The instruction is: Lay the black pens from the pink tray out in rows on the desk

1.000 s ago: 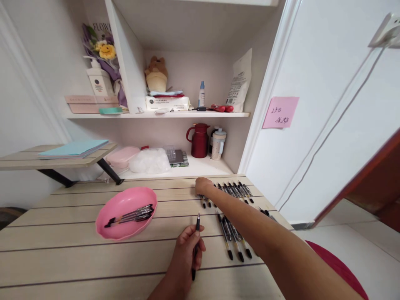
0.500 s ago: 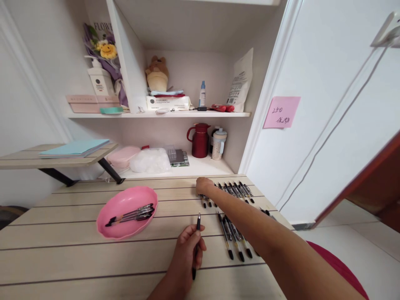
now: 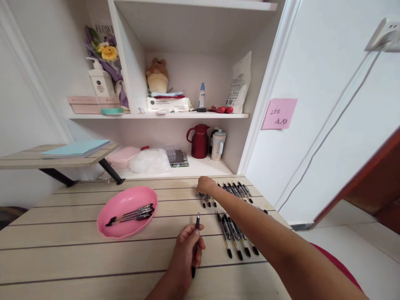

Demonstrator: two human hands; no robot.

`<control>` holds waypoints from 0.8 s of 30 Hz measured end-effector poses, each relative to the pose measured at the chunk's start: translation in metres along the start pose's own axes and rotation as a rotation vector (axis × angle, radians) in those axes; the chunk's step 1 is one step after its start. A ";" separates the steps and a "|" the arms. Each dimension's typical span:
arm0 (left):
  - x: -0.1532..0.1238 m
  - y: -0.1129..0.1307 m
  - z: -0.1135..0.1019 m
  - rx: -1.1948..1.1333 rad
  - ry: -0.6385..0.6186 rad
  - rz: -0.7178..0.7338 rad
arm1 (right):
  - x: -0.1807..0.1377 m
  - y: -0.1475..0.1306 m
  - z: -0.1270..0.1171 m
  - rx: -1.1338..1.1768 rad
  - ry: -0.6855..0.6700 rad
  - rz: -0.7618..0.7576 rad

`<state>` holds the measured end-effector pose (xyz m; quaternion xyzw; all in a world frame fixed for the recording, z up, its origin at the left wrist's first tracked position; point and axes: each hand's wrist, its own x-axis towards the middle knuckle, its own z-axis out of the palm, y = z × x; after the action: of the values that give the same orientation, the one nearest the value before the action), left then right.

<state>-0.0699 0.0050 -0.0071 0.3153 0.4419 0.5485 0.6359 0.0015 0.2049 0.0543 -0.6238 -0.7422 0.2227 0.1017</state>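
Note:
My left hand (image 3: 188, 249) is closed around a black pen (image 3: 198, 222), its bare tip pointing up and away from me. Stretched across the table, my right hand (image 3: 206, 184) is curled down at the left end of the far row of pen parts (image 3: 235, 189). Its fingertips are hidden, so what they grip cannot be made out. Under the right forearm lies a nearer group of clear pen barrels with black ends (image 3: 233, 235). To the left, a pink scalloped bowl (image 3: 108, 208) holds several pens (image 3: 134, 215).
Behind the wooden table (image 3: 78, 258) stands a white shelf unit (image 3: 175, 116) with a red jug (image 3: 200, 141) and a pale tumbler (image 3: 218, 145). A small raised stand (image 3: 90, 157) carries blue papers (image 3: 75, 148) at left. A pink note (image 3: 279, 113) sticks to the right wall.
The right forearm has shifted slightly, showing more of the pens beneath it. My right hand stays at the far row's left end. The left hand still holds its pen; the view has moved a little.

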 end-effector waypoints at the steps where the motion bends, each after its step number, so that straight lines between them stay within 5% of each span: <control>1: 0.000 0.000 0.000 0.001 -0.001 0.001 | -0.006 0.002 -0.002 0.045 0.002 -0.012; 9: -0.003 0.003 0.003 0.034 0.007 0.049 | -0.102 0.021 0.005 0.580 -0.088 -0.121; 13: -0.005 0.001 0.005 0.056 -0.013 0.070 | -0.143 0.024 0.019 1.147 -0.153 -0.028; 24: -0.008 -0.008 0.008 0.233 -0.050 0.141 | -0.166 0.025 0.049 1.362 0.121 -0.111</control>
<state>-0.0591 -0.0040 -0.0088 0.4309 0.4633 0.5287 0.5659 0.0361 0.0368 0.0204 -0.3932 -0.4604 0.5991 0.5239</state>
